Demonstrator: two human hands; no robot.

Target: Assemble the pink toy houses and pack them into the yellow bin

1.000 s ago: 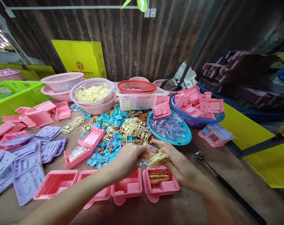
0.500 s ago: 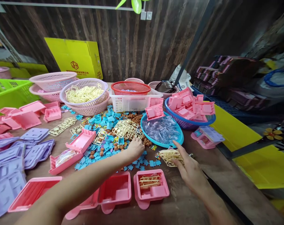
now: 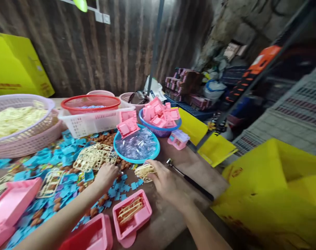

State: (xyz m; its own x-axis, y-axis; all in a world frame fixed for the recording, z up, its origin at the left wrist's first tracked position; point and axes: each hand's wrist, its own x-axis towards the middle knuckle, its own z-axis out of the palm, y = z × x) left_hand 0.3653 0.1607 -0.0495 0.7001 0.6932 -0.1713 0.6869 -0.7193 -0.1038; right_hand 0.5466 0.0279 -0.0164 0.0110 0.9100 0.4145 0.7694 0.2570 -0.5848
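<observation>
My right hand (image 3: 164, 180) grips a small stack of cream plastic part frames (image 3: 145, 172) between thumb and fingers, low above the table in front of the blue tray. My left hand (image 3: 107, 175) is closed over the pile, fingertips down and hidden; what they hold, if anything, I cannot make out. Just behind it lies a heap of cream part frames (image 3: 95, 156). Around it are blue plastic pieces (image 3: 118, 189) and small brown bear-like figures (image 3: 125, 164). Nearer me, a pink box (image 3: 133, 222) contains cream frames. Beside it sits another pink box (image 3: 106, 222), partly behind my left forearm.
A blue tray (image 3: 158, 146) bears clear packets and a pink part. Behind stand a blue basket (image 3: 179, 125) of pink parts and a white basket (image 3: 77, 126). A black-handled tool (image 3: 194, 185) lies on the right. Yellow cartons (image 3: 254, 187) stand beyond the table edge.
The view has swung to the right, showing more of the yellow cartons. My right hand still holds the cream frames, and my left hand remains closed beside the cream heap.
</observation>
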